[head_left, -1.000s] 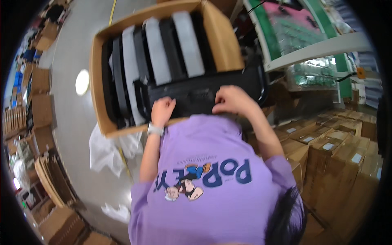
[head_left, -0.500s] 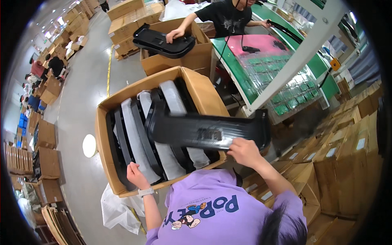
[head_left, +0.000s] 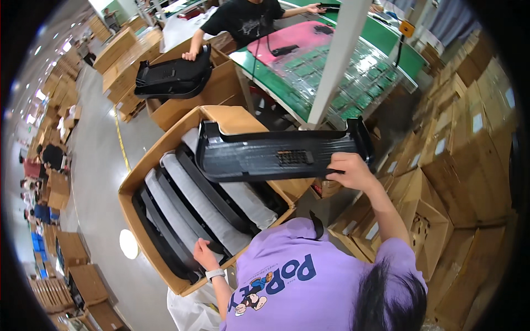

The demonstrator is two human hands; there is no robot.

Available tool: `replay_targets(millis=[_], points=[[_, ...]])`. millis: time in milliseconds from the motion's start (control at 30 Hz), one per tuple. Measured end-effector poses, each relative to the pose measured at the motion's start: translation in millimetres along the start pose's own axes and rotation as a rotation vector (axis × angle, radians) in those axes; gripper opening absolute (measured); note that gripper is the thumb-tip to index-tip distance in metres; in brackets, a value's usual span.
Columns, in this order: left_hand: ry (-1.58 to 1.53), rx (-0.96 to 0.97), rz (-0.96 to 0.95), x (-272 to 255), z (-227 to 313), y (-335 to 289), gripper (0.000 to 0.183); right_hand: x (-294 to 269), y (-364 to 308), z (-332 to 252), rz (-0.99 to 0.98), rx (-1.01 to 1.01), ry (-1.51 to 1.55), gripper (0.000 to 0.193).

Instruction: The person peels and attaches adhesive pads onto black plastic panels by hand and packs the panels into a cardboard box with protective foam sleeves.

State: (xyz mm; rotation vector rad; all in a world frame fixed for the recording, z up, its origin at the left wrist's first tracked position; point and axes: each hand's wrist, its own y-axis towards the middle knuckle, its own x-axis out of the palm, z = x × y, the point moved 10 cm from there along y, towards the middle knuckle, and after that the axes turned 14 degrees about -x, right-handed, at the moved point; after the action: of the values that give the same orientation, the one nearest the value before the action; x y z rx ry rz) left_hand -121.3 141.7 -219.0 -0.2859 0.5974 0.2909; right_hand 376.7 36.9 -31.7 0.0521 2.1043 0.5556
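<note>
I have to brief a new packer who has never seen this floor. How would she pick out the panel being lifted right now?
Find the big open cardboard box on the grey floor beside the green workbench. Above its right corner, the right hand holds one long black plastic panel in the air. Unlike the panels standing in the box between white sleeves, it lies flat, unwrapped, with a small vent grille.

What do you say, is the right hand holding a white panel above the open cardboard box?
Not quite. The panel in the right hand is black, not white, as the head view shows. It is indeed held above the open cardboard box.
</note>
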Motion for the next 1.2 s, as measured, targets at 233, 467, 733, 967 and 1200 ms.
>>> replay_targets(millis=[233, 467, 733, 967, 1200], points=[[0.01, 0.026, -0.19, 31, 0, -1, 0.037, -40, -78, 1, -0.012, 0.223, -0.012, 0.022], [0.125, 0.026, -0.269, 45, 13, -12, 0.03, -15, -36, -17, 0.097, 0.212, 0.071, 0.024], [0.454, 0.134, -0.054, 36, 31, -49, 0.025, 87, 154, -31, 0.138, -0.175, -0.045, 0.019], [0.346, 0.151, 0.152, 19, 42, -42, 0.022, 179, 356, 50, 0.183, -0.129, -0.294, 0.017], [0.38, 0.136, 0.413, -6, 40, -59, 0.02, 258, 530, 115, 0.062, -0.063, -0.553, 0.011]])
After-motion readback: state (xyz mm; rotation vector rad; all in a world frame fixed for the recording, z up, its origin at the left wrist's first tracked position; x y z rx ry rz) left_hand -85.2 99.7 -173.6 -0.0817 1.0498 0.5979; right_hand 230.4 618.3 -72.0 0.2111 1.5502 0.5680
